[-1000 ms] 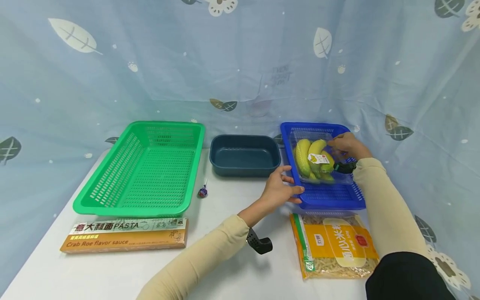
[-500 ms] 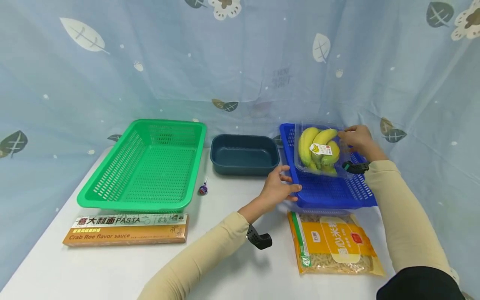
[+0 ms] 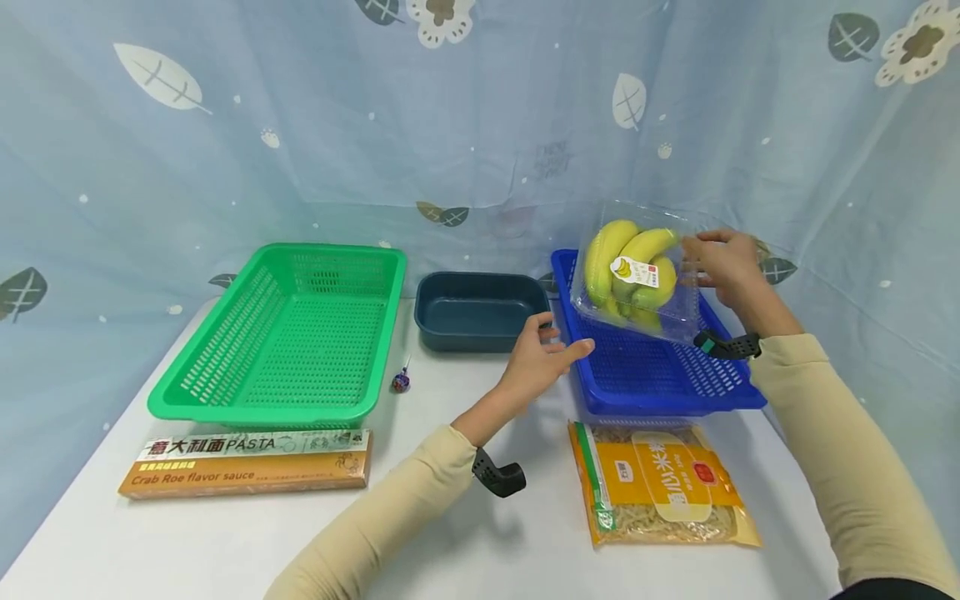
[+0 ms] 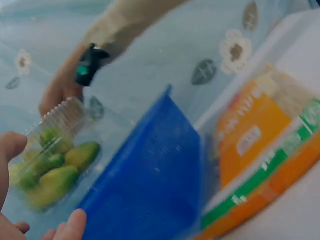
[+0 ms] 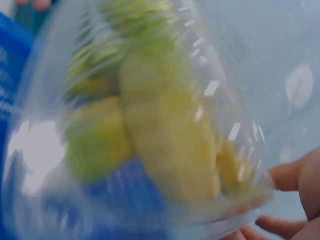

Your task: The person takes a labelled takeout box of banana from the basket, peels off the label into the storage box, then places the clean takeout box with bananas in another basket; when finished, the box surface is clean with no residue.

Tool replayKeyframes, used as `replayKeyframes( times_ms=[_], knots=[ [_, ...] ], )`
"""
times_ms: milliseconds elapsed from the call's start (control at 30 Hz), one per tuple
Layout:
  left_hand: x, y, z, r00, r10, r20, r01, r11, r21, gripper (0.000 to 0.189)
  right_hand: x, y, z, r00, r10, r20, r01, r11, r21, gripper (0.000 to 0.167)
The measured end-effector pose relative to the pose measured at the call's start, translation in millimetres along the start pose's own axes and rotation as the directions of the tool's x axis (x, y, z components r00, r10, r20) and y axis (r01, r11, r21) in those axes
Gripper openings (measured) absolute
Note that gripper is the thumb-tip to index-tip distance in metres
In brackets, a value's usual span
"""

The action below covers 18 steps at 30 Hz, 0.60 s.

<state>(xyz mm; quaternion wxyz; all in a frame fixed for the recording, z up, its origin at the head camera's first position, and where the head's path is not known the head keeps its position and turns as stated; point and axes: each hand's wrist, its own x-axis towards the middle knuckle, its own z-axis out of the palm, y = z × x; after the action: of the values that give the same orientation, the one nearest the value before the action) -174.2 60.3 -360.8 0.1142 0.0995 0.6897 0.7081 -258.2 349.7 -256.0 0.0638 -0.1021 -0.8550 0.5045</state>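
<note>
A clear plastic box of bananas (image 3: 633, 275) is raised above the blue basket (image 3: 645, 387), tilted, with a white label on its lid. My right hand (image 3: 723, 262) grips the box by its right side; in the right wrist view the fingers (image 5: 287, 177) curl at the box's edge. My left hand (image 3: 536, 362) is beside the basket's left rim with fingers spread, holding nothing. In the left wrist view the box (image 4: 60, 167) shows beyond the left thumb and fingertips, blurred by motion.
A green basket (image 3: 315, 342) stands at the left and a dark blue bin (image 3: 480, 340) at the back middle. A lollipop (image 3: 401, 381) lies between them. A pasta box (image 3: 247, 475) and an orange bag of noodles (image 3: 667, 492) lie nearer the front.
My right hand has lifted the box of bananas up out of the blue basket. My left hand has come off the basket's left rim and shifted slightly left.
</note>
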Motion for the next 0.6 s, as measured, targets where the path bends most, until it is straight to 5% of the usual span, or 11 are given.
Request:
replayKeyframes(
  times_ms=[200, 333, 600],
  knots=[
    [-6.4, 23.3, -6.6, 0.999, -0.026, 0.038, 0.032, 0.982, -0.185, 0.097, -28.0, -16.1, 19.4, 0.998, -0.018, 0.055, 0.008, 0.984, 0.178, 0.063],
    [-14.5, 32.5, -10.4, 1.0, -0.021, -0.004, 0.02, 0.962, -0.272, 0.1, -45.4, -24.7, 32.1, 0.997, -0.029, 0.066, 0.009, 0.959, 0.284, 0.043],
    [-26.5, 37.8, -19.4, 0.991, 0.092, -0.094, -0.114, 0.959, -0.258, 0.078, -72.5, -35.4, 46.7, 0.997, -0.023, 0.078, -0.01, 0.918, 0.397, 0.041]
  ],
)
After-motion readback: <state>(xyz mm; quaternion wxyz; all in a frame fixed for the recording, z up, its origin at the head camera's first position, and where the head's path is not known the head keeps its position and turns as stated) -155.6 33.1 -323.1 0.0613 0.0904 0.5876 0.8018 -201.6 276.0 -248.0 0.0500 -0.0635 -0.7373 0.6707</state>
